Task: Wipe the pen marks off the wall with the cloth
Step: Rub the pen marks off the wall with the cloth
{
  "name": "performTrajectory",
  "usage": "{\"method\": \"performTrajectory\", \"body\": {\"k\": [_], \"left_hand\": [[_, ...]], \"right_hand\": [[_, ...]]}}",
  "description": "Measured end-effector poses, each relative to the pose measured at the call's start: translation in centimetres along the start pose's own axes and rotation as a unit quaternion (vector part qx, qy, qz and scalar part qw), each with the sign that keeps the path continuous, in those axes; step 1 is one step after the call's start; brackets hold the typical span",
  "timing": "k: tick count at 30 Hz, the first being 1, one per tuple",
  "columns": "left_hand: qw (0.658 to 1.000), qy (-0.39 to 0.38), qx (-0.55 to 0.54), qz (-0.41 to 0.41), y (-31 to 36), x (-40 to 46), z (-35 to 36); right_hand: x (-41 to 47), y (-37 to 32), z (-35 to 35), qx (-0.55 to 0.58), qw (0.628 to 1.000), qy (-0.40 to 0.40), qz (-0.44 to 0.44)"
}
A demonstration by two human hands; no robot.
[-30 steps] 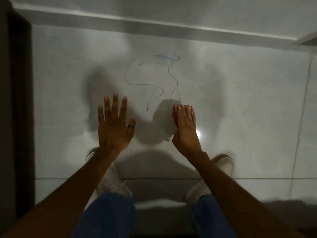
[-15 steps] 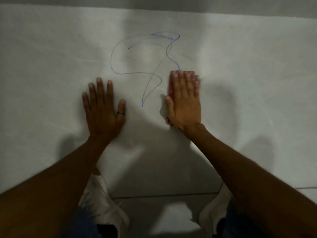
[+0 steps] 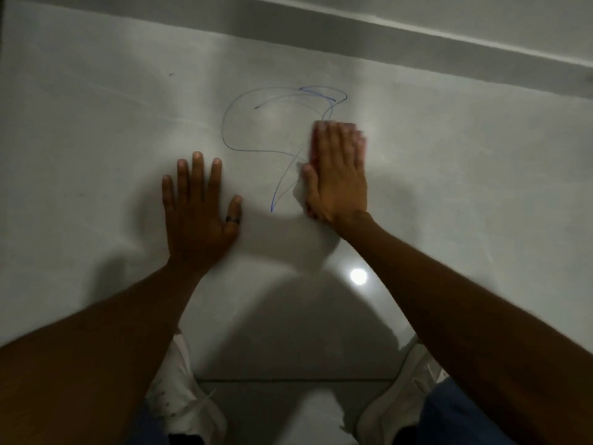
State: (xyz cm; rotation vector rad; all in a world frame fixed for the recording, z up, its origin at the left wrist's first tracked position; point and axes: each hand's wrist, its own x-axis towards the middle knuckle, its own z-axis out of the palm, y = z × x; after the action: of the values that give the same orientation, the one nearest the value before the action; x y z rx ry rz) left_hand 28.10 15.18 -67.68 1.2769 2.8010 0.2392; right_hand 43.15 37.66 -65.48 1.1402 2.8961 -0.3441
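Note:
A looping blue pen mark [image 3: 256, 123] runs across the pale glossy wall [image 3: 96, 123]. My right hand [image 3: 338, 175] lies flat on a red cloth [image 3: 313, 146], pressing it onto the right side of the scribble; only a thin red edge shows past the fingers. The hand is blurred. My left hand [image 3: 200, 207] is spread flat on the wall to the left of the mark, fingers apart, a dark ring on the thumb, and it holds nothing.
A grey ledge or trim [image 3: 417, 40] crosses the top of the view. Below my arms are white shoes [image 3: 179, 403] and blue trouser legs. A tile joint [image 3: 288, 379] runs across the bottom, and a light glare [image 3: 358, 276] sits on the surface.
My right hand has slid the cloth up along the right side of the scribble, covering its lower right strokes. My left hand stays flat on the wall. The camera view has shifted.

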Motion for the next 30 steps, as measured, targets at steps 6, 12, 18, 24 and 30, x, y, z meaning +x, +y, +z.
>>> {"method": "performTrajectory", "body": {"k": [6, 12, 18, 24, 30], "left_hand": [[1.0, 0.023, -0.01, 0.005, 0.0, 0.1, 0.4], [0.999, 0.037, -0.023, 0.0, -0.1, 0.3, 0.4], [0.999, 0.034, -0.022, -0.001, 0.0, 0.4, 0.1], [0.998, 0.048, -0.027, -0.005, 0.2, 0.4, 0.0], [0.998, 0.048, -0.035, -0.011, 0.3, 0.5, -0.2]], "right_hand": [[1.9, 0.2, -0.3, 0.004, 0.999, 0.011, 0.036], [4.0, 1.1, -1.0, 0.008, 1.0, 0.012, 0.006], [7.2, 1.3, -1.2, -0.002, 0.998, -0.015, -0.066], [10.1, -0.5, -1.3, -0.007, 0.997, -0.036, -0.065], [11.2, -2.5, -1.3, 0.003, 0.999, -0.02, -0.037]]}}
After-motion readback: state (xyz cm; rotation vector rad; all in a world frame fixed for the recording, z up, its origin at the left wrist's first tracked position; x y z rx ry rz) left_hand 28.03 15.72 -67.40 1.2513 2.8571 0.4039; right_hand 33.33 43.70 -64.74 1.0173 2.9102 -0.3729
